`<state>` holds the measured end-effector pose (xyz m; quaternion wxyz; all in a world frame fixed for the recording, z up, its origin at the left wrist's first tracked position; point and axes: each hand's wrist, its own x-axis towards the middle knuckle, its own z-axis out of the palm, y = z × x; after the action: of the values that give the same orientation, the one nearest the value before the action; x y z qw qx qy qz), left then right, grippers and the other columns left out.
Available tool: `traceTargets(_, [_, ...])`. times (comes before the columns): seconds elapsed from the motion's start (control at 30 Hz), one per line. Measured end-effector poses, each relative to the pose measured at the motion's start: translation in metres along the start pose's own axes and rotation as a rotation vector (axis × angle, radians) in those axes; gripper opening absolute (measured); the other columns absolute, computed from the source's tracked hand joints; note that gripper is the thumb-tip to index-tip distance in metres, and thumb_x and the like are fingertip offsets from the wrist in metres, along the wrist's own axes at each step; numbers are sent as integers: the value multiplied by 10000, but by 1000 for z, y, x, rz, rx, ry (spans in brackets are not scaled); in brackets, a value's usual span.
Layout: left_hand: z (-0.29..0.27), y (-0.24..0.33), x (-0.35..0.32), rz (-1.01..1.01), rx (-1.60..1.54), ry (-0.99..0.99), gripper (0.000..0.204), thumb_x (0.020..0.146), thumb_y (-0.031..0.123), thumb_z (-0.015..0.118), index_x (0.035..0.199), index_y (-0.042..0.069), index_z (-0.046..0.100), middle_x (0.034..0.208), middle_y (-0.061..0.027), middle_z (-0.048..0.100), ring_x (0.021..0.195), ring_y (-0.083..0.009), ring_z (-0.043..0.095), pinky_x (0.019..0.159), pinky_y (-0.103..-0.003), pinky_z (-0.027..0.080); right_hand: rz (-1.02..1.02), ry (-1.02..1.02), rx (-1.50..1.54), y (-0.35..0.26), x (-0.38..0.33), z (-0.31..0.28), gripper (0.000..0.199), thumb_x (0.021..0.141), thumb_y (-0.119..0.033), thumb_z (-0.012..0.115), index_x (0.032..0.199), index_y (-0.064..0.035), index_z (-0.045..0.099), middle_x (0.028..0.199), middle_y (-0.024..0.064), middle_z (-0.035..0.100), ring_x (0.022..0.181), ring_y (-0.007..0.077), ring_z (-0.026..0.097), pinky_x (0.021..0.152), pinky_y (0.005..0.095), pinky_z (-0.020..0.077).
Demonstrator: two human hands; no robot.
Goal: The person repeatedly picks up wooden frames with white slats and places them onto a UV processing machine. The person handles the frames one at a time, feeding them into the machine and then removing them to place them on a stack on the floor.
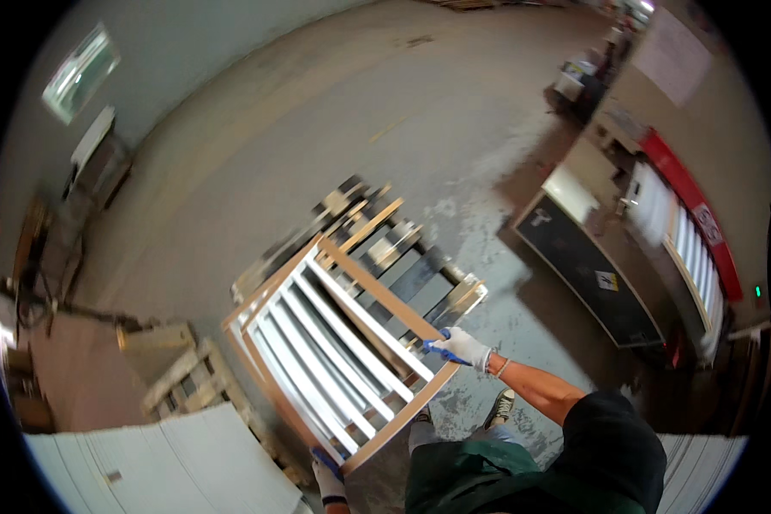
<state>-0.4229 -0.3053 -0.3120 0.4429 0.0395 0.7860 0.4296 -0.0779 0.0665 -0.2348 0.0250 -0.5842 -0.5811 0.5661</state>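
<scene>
I hold a rectangular slatted panel, a brown wooden frame with several white slats across it, tilted in front of me. My right hand, in a white glove with blue on the palm side, is closed round the panel's near right corner. At the near left corner my left hand, in a similar glove, grips the rail; its fingers are partly hidden by the frame. Beyond and partly beneath the panel lies a wooden pallet with dark and light boards.
To the right stands a machine with a dark side panel and a red strip; white slatted pieces lie on it. A stack of white boards is at the lower left, beside another wooden pallet. Grey concrete floor stretches ahead.
</scene>
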Motion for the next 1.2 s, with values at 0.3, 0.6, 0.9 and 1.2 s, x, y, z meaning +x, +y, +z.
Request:
traceTargets(0.3, [100,72,-107,-86,-199,-297,603,1065,488,364,1363,-22,487,1173,-134,593,1069,-253,573,925,-359,458,50,304,483,67,-248,-135,320,909,-333,716,929,-18,666,698,19,604,597,89,540,540,278,425])
traceTargets(0.6, [303,193,-241,357,102,-833,578,1048,475,436,1306,-41,478,1006,-248,592,848,-392,603,808,-442,498,28,984,831,184,-476,-178,175,916,-165,707,939,2,659,666,-28,552,563,57,494,505,247,380])
traceTargets(0.9, [485,232,-346,1493,948,-988,494,1055,368,428,993,-86,612,788,-203,675,685,-334,656,640,-429,519,-6,1419,1243,299,-563,-159,150,914,-175,712,864,-64,626,653,-21,515,520,87,500,487,266,413])
traceTargets(1.2, [579,202,-356,1744,1131,-953,274,991,106,444,1151,-86,556,935,-297,652,903,-448,635,775,-513,506,-26,1414,1262,360,-579,-197,226,933,-245,708,871,-52,607,661,-4,537,532,106,542,504,285,459])
